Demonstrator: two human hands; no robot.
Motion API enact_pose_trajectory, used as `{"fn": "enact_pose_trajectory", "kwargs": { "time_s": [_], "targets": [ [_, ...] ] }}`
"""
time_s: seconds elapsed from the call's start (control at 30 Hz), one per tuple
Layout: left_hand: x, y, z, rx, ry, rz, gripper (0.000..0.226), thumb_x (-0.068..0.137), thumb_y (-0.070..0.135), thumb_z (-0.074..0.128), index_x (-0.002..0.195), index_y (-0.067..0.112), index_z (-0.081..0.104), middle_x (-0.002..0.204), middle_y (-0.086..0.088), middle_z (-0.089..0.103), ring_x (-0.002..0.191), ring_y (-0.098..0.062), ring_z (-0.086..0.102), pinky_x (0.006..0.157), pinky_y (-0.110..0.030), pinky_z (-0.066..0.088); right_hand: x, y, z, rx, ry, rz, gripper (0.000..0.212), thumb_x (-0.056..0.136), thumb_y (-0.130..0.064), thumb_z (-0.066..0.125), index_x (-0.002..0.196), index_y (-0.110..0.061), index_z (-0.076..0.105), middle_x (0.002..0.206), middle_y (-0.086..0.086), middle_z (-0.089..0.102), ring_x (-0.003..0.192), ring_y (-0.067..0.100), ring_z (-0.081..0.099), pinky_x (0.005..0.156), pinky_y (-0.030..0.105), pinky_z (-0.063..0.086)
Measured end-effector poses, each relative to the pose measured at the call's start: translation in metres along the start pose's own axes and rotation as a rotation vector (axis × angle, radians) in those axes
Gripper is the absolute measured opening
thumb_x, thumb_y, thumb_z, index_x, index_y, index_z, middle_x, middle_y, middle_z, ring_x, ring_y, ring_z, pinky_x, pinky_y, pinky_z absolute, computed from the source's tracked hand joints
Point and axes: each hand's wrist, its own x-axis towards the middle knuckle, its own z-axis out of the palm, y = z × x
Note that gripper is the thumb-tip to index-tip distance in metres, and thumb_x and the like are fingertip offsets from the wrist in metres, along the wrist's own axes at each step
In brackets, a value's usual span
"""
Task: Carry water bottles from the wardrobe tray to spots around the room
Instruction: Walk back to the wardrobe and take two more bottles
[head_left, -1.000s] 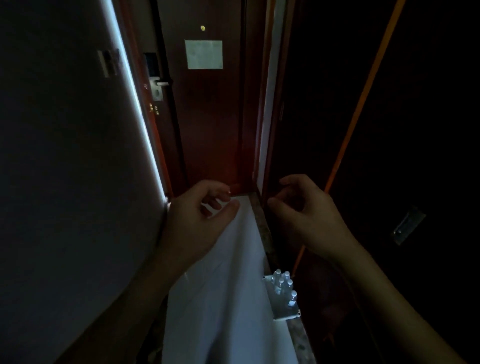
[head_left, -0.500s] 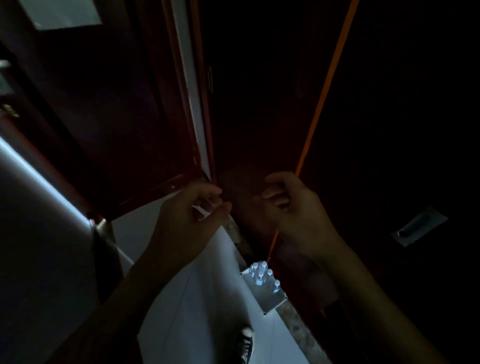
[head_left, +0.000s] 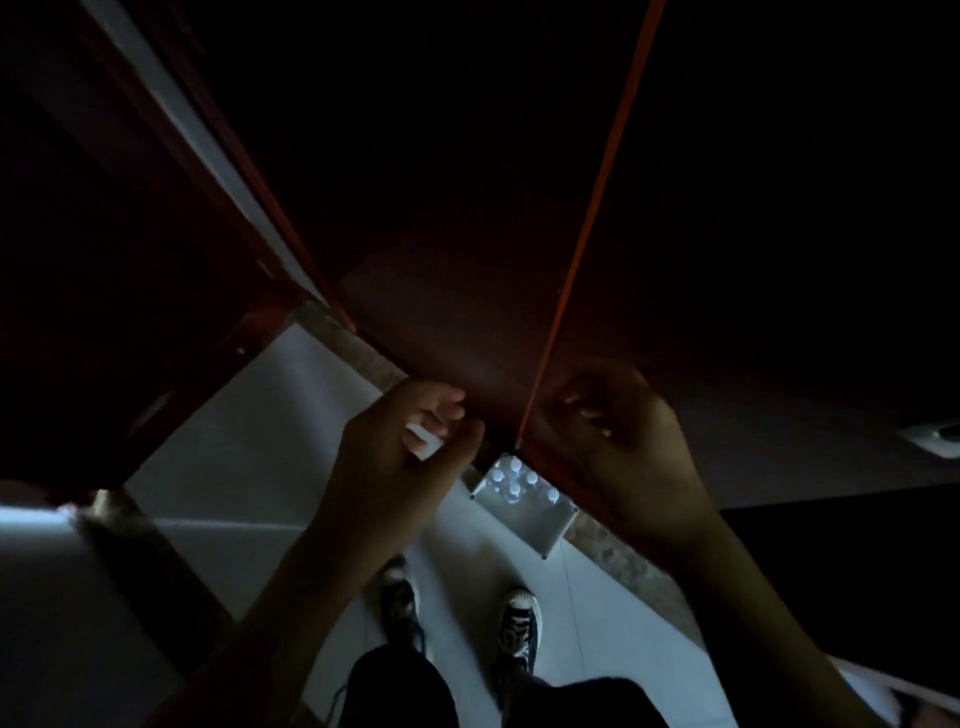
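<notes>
At the far left a dark wooden door (head_left: 119, 291) is standing in deep shadow, with a pale strip of door frame (head_left: 208, 150) running diagonally beside it. Below it the light tiled floor (head_left: 249, 447) is catching a faint glow. The left hand (head_left: 400, 457) is hovering above the floor with its fingers curled loosely inward and the thumb near them; something small and pale is showing inside the curl, but whether the hand is gripping it cannot be told. Beneath it two dark sneakers (head_left: 517, 623) are standing on the tiles. Just right of the left hand, a white tray (head_left: 535, 525) is sitting on the floor against the base of the wardrobe (head_left: 727, 208), carrying a cluster of water bottles (head_left: 514, 480) seen from above by their white caps. A thin orange edge (head_left: 587, 234) is running down the wardrobe front to the tray. The right hand (head_left: 628, 447) is hanging in front of the wardrobe, fingers bent, gripping nothing visible.
</notes>
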Motion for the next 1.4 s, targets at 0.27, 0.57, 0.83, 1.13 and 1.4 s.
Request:
{"fn": "enact_pose_trajectory", "kwargs": {
  "time_s": [0.27, 0.57, 0.83, 1.13, 1.4],
  "targets": [
    [0.078, -0.166, 0.099, 0.065, -0.344, -0.037, 0.042, 0.073, 0.06, 0.059, 0.105, 0.035, 0.064, 0.096, 0.021, 0.067, 0.093, 0.003, 0.063, 0.073, -0.02, 0.054, 0.047, 0.147, 0.088, -0.03, 0.174, 0.319, 0.027, 0.075, -0.05, 0.065, 0.1, -0.04, 0.061, 0.093, -0.018, 0.072, 0.087, -0.005, 0.066, 0.072, 0.018, 0.051],
    [0.121, -0.42, 0.214, 0.257, -0.488, -0.085, 0.053, 0.069, 0.063, 0.062, 0.113, 0.034, 0.055, 0.107, 0.019, 0.06, 0.098, -0.001, 0.059, 0.078, -0.038, 0.058, 0.077, 0.415, 0.194, -0.086, 0.269, 0.583, 0.024, 0.084, -0.031, 0.071, 0.103, -0.033, 0.058, 0.101, -0.013, 0.067, 0.093, 0.009, 0.066, 0.069, 0.024, 0.051],
    [0.137, -0.632, 0.357, 0.229, -0.553, -0.147, 0.078, 0.073, 0.039, 0.081, 0.136, 0.027, 0.036, 0.12, 0.025, 0.044, 0.106, -0.008, 0.059, 0.082, -0.03, 0.054, 0.113, 0.659, 0.285, -0.14, 0.274, 0.681, 0.053, 0.087, -0.029, 0.068, 0.134, -0.027, 0.045, 0.131, -0.007, 0.055, 0.106, 0.009, 0.052, 0.077, 0.022, 0.044],
    [0.161, -0.781, 0.448, 0.297, -0.53, -0.02, 0.068, 0.067, 0.039, 0.076, 0.129, 0.037, 0.048, 0.114, 0.013, 0.069, 0.105, -0.015, 0.066, 0.084, -0.036, 0.056, 0.15, 0.804, 0.36, -0.101, 0.502, 0.554, 0.072, 0.075, -0.012, 0.075, 0.134, -0.036, 0.04, 0.135, -0.005, 0.055, 0.119, 0.014, 0.053, 0.098, 0.035, 0.048],
    [0.163, -0.789, 0.441, 0.256, -0.472, 0.087, 0.056, 0.063, 0.041, 0.083, 0.114, 0.026, 0.065, 0.104, 0.007, 0.074, 0.098, -0.013, 0.07, 0.081, -0.029, 0.056, 0.145, 0.818, 0.371, -0.089, 0.596, 0.569, 0.062, 0.068, -0.029, 0.086, 0.119, -0.035, 0.052, 0.105, -0.012, 0.068, 0.095, 0.013, 0.063, 0.083, 0.037, 0.054]
  ]
}}
